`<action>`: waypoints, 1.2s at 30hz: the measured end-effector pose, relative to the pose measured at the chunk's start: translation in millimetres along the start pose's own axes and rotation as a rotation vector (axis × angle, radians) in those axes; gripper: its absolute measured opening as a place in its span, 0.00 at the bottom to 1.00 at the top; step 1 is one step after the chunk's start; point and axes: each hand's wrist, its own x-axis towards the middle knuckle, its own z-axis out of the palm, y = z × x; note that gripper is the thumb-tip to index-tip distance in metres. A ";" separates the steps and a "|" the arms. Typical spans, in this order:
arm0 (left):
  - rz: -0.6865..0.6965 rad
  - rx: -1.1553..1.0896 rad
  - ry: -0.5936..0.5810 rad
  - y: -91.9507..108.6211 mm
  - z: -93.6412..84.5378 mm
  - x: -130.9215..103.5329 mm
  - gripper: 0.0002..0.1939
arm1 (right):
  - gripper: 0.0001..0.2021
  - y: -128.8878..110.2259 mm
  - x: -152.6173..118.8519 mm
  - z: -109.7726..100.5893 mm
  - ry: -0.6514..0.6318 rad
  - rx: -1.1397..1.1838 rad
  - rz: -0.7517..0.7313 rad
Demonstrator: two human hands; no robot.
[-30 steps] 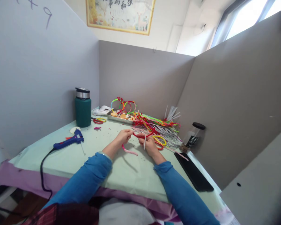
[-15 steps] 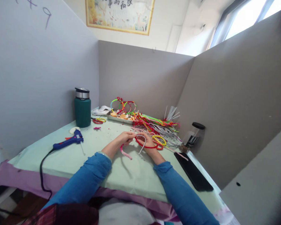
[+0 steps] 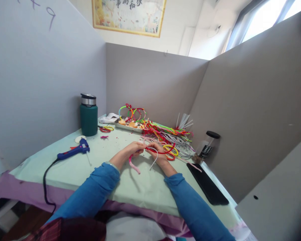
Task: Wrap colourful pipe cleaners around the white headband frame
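Note:
Over the middle of the table, my left hand (image 3: 132, 149) pinches a thin curved headband. Pink fuzzy wrapping (image 3: 133, 165) covers the headband's left end, which hangs below my left fingers. Its bare grey end (image 3: 156, 157) curves down in front of my right palm. A red pipe cleaner (image 3: 163, 152) meets the headband near its top and trails across my right hand (image 3: 157, 154). The right fingertips are closed on the red pipe cleaner, close to the left ones. My fingers partly hide the headband's top.
A blue glue gun (image 3: 75, 150) with a black cord lies left, near a green bottle (image 3: 88, 120) and scissors (image 3: 105, 129). Behind my hands are a metal tray (image 3: 129, 128) and piled pipe cleaners (image 3: 165, 132). A black phone (image 3: 207, 184) and clear jar (image 3: 207, 147) are right.
The red pipe cleaner's free end has swung up, now sticking out above my right hand. The headband has tilted slightly, its grey end shifting right and down. Both hands stay close together.

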 end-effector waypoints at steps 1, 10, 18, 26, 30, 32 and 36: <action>-0.002 0.001 0.002 0.1 0.6 -0.2 0.19 | 0.11 1.0 -0.2 -0.4 0.000 -0.014 -0.002; 0.048 0.091 0.036 0.2 5.2 -1.4 0.18 | 0.13 2.6 -0.5 -1.1 0.016 -0.046 0.014; 0.076 0.185 0.033 -3.8 7.0 0.3 0.25 | 0.13 11.9 0.2 -2.2 0.012 -0.085 0.006; 0.024 0.118 0.061 -4.4 5.1 1.7 0.24 | 0.11 8.4 0.5 -0.3 -0.024 -0.147 -0.044; 0.031 0.070 0.102 -1.9 3.6 0.6 0.24 | 0.10 4.3 0.4 -0.6 -0.026 -0.026 -0.011; 0.027 0.070 0.088 -1.3 2.9 0.5 0.24 | 0.12 6.2 0.9 -1.4 -0.026 0.055 0.042; -0.010 0.100 0.057 -2.4 2.4 0.9 0.24 | 0.16 9.6 2.2 -2.3 0.004 0.218 0.189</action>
